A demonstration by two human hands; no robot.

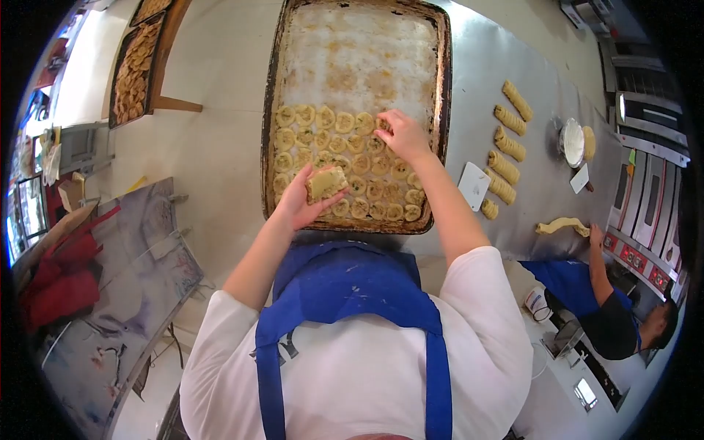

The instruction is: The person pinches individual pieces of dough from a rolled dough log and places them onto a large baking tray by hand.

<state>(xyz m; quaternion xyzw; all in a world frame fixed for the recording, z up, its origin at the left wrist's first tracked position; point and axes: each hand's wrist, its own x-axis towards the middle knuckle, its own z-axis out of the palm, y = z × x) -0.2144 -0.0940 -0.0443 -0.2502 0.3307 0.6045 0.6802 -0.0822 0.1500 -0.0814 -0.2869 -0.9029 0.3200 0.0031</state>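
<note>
My left hand (299, 203) is closed around a short stack of dough slices (327, 184), held above the near left part of a large baking tray (447, 88). Over the same tray, my right hand (402, 135) pinches a round dough slice (382, 124) at the right end of the farthest row. Rows of flat, round dough slices with a dark filling (358, 163) cover the near half of the tray. Its far half shows bare, browned metal. The fingers of my right hand partly cover the slice.
Several rolled dough logs (506, 143) lie on the metal table right of the tray, beside a white scraper (474, 185). A bowl of white contents (572, 142) stands farther right. A co-worker's hand (596, 235) touches a long dough strip (562, 225). Trays of baked pieces (136, 70) sit at far left.
</note>
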